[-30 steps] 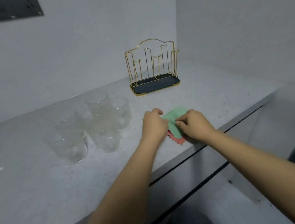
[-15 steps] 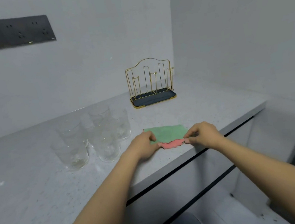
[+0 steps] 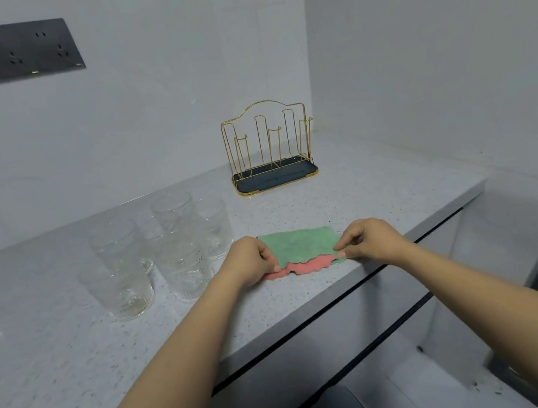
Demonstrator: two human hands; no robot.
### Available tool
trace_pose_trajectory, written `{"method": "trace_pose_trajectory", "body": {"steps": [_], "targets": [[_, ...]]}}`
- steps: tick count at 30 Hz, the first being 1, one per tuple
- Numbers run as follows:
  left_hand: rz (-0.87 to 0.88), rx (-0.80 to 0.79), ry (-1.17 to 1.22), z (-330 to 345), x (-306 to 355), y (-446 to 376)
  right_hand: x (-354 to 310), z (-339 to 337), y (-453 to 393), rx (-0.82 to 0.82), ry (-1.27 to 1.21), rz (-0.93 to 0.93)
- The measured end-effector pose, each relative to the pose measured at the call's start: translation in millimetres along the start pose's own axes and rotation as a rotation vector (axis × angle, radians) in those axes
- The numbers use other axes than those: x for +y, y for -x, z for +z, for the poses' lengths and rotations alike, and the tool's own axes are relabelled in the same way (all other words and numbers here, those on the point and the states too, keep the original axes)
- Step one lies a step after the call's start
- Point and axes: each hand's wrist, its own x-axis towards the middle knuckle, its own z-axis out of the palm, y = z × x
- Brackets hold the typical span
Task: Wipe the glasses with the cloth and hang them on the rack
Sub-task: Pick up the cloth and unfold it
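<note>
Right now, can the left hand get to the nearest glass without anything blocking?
Probably yes. The left hand pinches the cloth edge, and the nearest glass stands upright just beside it on the counter, nothing between. It would have to let go of the cloth first.

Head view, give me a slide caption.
Both hands, left hand and right hand, pinch cloth flat beside glasses.

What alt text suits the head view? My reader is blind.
Left hand and right hand pinch a green and pink cloth flat on a speckled counter. Clear glasses stand left; an empty gold rack stands behind.
</note>
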Motion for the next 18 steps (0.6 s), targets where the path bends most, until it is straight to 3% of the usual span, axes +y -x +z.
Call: {"method": "trace_pose_trajectory", "body": {"steps": [7, 11, 18], "targets": [[-0.004, 0.015, -0.003, -3, 3, -2, 0, 5, -5, 0.024, 0.028, 0.034], [-0.026, 0.122, 0.015, -11, 11, -3, -10, -5, -14, 0.051, -0.014, 0.107], [-0.087, 0.353, 0.343, -44, 53, -15, -52, -37, -37, 0.272, -0.148, 0.123]]}}
